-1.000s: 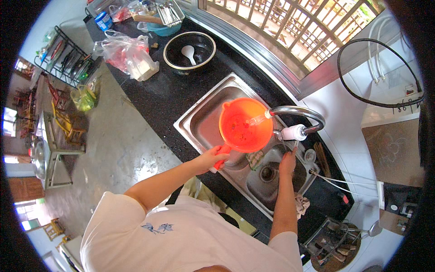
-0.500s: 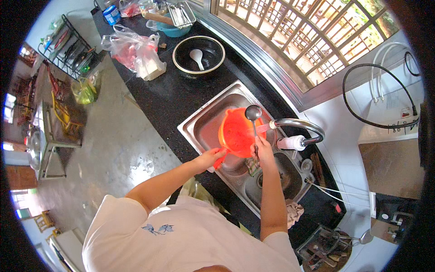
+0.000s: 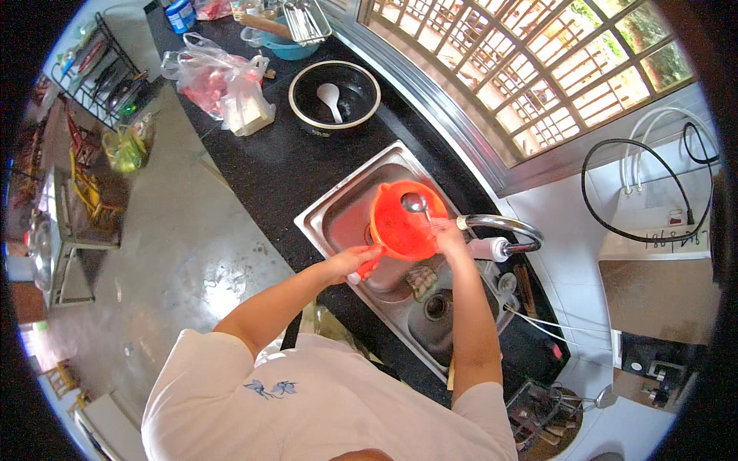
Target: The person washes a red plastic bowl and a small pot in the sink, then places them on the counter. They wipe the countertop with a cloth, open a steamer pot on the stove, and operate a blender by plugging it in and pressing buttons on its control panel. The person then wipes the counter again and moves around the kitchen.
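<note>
My left hand (image 3: pixel 355 263) is closed round the handle of an orange plastic water dipper (image 3: pixel 396 234), which I hold over the steel sink (image 3: pixel 321 206). In my right hand (image 3: pixel 450 237) is a metal ladle (image 3: pixel 413 202); its round bowl lies over the dipper's opening, and my fingers hide most of its handle. Just right of that hand is the chrome tap (image 3: pixel 523 227) with a white cylinder (image 3: pixel 489 248) on it. I cannot tell whether water runs now. A greenish mesh scrubber (image 3: pixel 420 283) lies in the sink below the dipper.
On the black counter (image 3: pixel 254 173) stands a black bowl (image 3: pixel 306 92) with a white spoon (image 3: pixel 330 100) in it. Plastic bags (image 3: pixel 219 81) lie left of it, and a blue basin (image 3: pixel 288 50) is farther back. A barred window (image 3: pixel 530 69) rises behind.
My right hand has lowered the ladle from upright beside the tap to a tilt over the dipper. The reddish stream at the tap's mouth no longer shows. My left hand keeps its grip.
</note>
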Available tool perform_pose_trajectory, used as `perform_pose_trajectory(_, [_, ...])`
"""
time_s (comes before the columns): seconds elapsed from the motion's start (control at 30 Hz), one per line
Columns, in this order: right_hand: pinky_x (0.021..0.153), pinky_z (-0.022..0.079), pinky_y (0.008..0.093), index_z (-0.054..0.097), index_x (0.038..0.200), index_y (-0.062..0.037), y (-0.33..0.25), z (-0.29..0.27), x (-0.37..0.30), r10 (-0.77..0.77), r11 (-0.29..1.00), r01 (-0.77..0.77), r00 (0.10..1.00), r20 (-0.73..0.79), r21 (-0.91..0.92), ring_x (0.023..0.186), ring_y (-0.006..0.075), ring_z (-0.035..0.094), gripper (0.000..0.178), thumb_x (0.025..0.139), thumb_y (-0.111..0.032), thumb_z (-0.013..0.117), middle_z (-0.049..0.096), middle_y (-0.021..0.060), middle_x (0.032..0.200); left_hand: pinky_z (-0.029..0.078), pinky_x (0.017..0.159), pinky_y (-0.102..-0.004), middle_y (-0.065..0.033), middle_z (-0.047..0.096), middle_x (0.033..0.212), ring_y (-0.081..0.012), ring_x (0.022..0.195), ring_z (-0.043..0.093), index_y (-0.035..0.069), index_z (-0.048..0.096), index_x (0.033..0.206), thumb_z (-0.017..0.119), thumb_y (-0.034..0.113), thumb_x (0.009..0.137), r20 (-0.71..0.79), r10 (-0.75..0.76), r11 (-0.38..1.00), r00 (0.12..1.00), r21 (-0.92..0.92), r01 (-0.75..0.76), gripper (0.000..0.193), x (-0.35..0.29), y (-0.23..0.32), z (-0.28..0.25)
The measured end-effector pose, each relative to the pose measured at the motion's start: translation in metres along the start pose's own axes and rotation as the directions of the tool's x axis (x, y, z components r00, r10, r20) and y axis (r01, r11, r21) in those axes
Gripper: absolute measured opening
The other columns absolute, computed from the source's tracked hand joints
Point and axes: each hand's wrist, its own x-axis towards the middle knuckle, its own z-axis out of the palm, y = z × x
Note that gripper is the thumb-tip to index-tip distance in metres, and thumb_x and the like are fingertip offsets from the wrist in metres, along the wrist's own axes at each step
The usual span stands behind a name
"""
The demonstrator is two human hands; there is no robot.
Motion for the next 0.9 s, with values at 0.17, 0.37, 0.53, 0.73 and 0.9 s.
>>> perform_pose_trajectory(0.17, [0.085,0.049,0.0478,0.068,0.107,-0.0073,-0.027,0.017,-0.034,-0.27,0.794,0.168,0.959,-0.09,-0.585,0.098,0.0407,0.062,0.028,0.083,-0.007,0.053,0.066,0.0226,0.099,0.043,0.051,-0.0246,0.0007,0.056,0.077,-0.0093,0.058,0.054,0.009,0.057,0.109,0.064,0.027,0.093,0.15,-0.049,0.987,0.987,0.157,0.025,0.025,0.015,-0.021,-0.005])
perform_pose_trajectory(0.37, [0.081,0.05,0.0495,0.068,0.104,-0.0086,-0.035,0.014,-0.05,-0.108,0.55,0.189,0.982,0.155,-0.813,0.09,0.0416,0.064,0.025,0.084,-0.011,0.054,0.067,0.0233,0.094,0.044,0.052,-0.0264,-0.0009,0.059,0.081,-0.011,0.059,0.055,0.006,0.055,0.123,0.07,0.02,0.086,0.1,0.055,0.98,0.993,0.184,-0.073,0.043,0.025,-0.033,-0.016])
perform_pose_trajectory(0.53, [0.085,0.051,0.0456,0.065,0.105,-0.0059,0.004,0.007,-0.008,-0.136,0.737,-0.046,0.967,-0.215,-0.674,0.1,0.0369,0.064,0.026,0.088,-0.014,0.048,0.068,0.021,0.103,0.048,0.056,-0.0297,-0.0065,0.063,0.084,-0.0155,0.065,0.062,0.003,0.053,0.125,0.071,0.022,0.082,0.01,0.192,0.871,0.981,0.459,-0.175,0.05,0.019,-0.008,-0.011])
perform_pose_trajectory(0.73, [0.067,0.051,0.0342,0.064,0.107,0.0009,0.015,0.002,0.006,-0.151,0.977,0.135,0.984,-0.091,-0.165,0.072,0.02,0.064,0.032,0.082,-0.018,0.068,0.067,0.012,0.078,0.053,0.066,-0.0414,-0.0158,0.069,0.09,-0.0297,0.073,0.067,0.003,0.063,0.111,0.063,0.023,0.083,0.103,0.235,0.329,0.966,0.927,-0.179,0.035,0.097,-0.027,-0.022])
perform_pose_trajectory(0.9, [0.064,0.048,0.0334,0.068,0.097,0.0007,0.038,-0.021,-0.051,-0.224,0.882,0.111,0.954,-0.2,-0.459,0.065,0.0192,0.059,0.026,0.081,-0.02,0.07,0.065,0.0106,0.073,0.053,0.068,-0.0428,-0.0172,0.07,0.087,-0.0317,0.073,0.067,0.006,0.071,0.095,0.061,0.024,0.082,0.528,-0.004,-0.425,0.849,0.768,-0.479,0.025,0.193,-0.02,-0.033])
